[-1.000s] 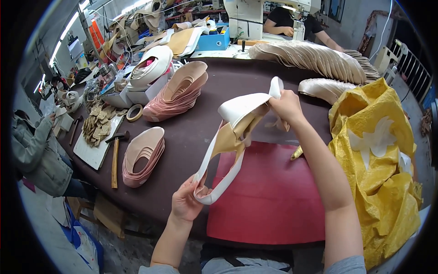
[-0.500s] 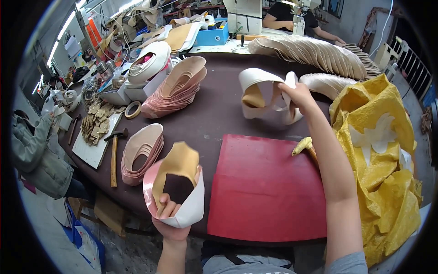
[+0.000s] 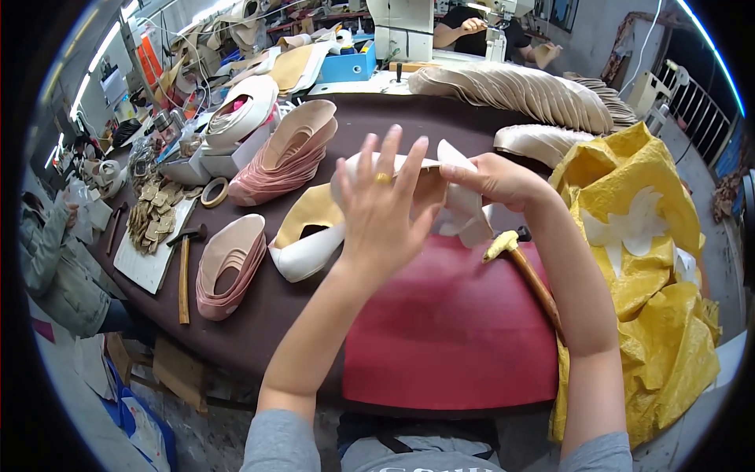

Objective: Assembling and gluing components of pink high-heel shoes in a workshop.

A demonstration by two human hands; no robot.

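My right hand point(image 3: 500, 182) pinches the edge of a white shoe upper point(image 3: 469, 206) above the far edge of a red mat point(image 3: 448, 330). In front of that upper is my left hand point(image 3: 383, 197), its fingers spread and a ring on one; whether they touch the upper, I cannot tell. A second upper, white with tan lining point(image 3: 308, 253), lies on the brown tabletop beside my left wrist, partly hidden by it. Below my right hand rests a hammer point(image 3: 536, 289) with yellow wrapping on its head; my right forearm passes beside its handle.
Stacked pink uppers point(image 3: 287, 153) and a smaller pink stack point(image 3: 230, 267) stand at left, near another hammer point(image 3: 184, 275). Long rows of beige uppers point(image 3: 511, 94) line the back. A yellow sack point(image 3: 645, 315) bulks at right. People work at far left and behind.
My left hand has let go of the tan-lined upper, now on the table, and moved up and right toward the other one. My right hand has drawn its upper slightly nearer.
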